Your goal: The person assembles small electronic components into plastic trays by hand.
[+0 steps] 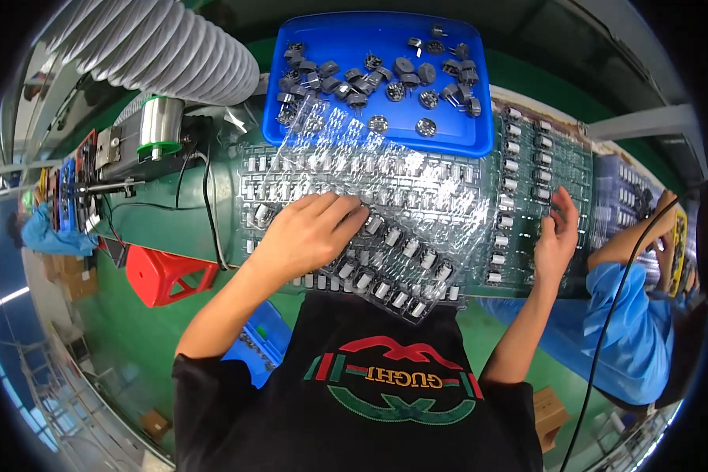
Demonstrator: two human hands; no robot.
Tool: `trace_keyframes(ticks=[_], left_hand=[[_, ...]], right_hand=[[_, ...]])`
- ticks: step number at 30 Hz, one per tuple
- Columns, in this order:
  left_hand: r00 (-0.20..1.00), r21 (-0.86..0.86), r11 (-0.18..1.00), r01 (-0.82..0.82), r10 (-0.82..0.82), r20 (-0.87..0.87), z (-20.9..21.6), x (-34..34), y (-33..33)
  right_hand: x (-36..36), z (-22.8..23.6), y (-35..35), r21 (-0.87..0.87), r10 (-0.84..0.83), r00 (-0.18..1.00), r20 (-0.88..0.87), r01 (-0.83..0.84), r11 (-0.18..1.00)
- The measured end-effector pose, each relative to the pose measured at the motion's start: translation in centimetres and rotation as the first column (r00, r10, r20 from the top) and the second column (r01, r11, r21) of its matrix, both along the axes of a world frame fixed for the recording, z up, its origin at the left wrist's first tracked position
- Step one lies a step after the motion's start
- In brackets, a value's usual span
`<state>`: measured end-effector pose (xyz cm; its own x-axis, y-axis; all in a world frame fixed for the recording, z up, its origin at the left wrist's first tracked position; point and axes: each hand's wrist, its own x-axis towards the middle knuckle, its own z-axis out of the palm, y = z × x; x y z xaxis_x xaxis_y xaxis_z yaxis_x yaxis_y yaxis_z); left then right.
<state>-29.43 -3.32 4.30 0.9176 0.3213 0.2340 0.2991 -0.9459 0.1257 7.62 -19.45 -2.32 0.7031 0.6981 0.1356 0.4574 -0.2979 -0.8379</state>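
My left hand [315, 228] is over a clear plastic tray [464, 236] lying askew on other trays. Its fingers are curled and pressed together; whatever their tips hold is hidden. Near that hand, silver-and-black cylindrical parts [392, 235] sit in slanting rows in the tray's lower part, while its upper part glares with reflections. My right hand [557, 236] hovers at the right-hand clear tray [570, 157], thumb and bent fingers apart, beside a column of similar cylindrical parts [541, 175].
Behind the trays stands a blue bin [480, 138] with loose round black parts [403, 65]. At left are a solder wire spool [161, 130], a ribbed duct [157, 51] and a red stool [153, 275]. A co-worker's blue sleeve [629, 338] is at right, past a hanging black cable [606, 326].
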Motion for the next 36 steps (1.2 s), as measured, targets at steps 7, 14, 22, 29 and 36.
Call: trace_keyframes(ticks=[7, 14, 22, 29, 36], left_hand=[[0.995, 0.013, 0.999, 0.042, -0.043, 0.085, -0.9, -0.2, 0.4], [0.982, -0.104, 0.982, 0.159, -0.146, 0.123, 3.7, 0.1, 2.0], [0.854, -0.090, 0.886, 0.456, -0.407, 0.325, 4.2, 13.9, 2.5], [0.724, 0.077, 0.745, 0.663, -0.664, 0.189, -1.4, 26.0, 1.1], [0.678, 0.021, 0.682, 0.731, -0.729, 0.094, -3.6, 27.5, 1.2]], right_hand=[[-0.1, -0.1, -0.1, 0.022, -0.001, 0.999, -0.041, 0.001, 1.000], [-0.3, 0.4, -0.5, 0.054, -0.020, 1.000, -0.018, 0.021, 0.998], [-0.1, 0.7, -0.1, 0.163, -0.043, 0.959, -0.281, 0.092, 0.982], [0.2, 0.8, -0.4, 0.306, -0.020, 0.892, -0.451, 0.176, 0.936], [0.1, 0.4, -0.6, 0.265, -0.038, 0.908, -0.417, 0.161, 0.951]])
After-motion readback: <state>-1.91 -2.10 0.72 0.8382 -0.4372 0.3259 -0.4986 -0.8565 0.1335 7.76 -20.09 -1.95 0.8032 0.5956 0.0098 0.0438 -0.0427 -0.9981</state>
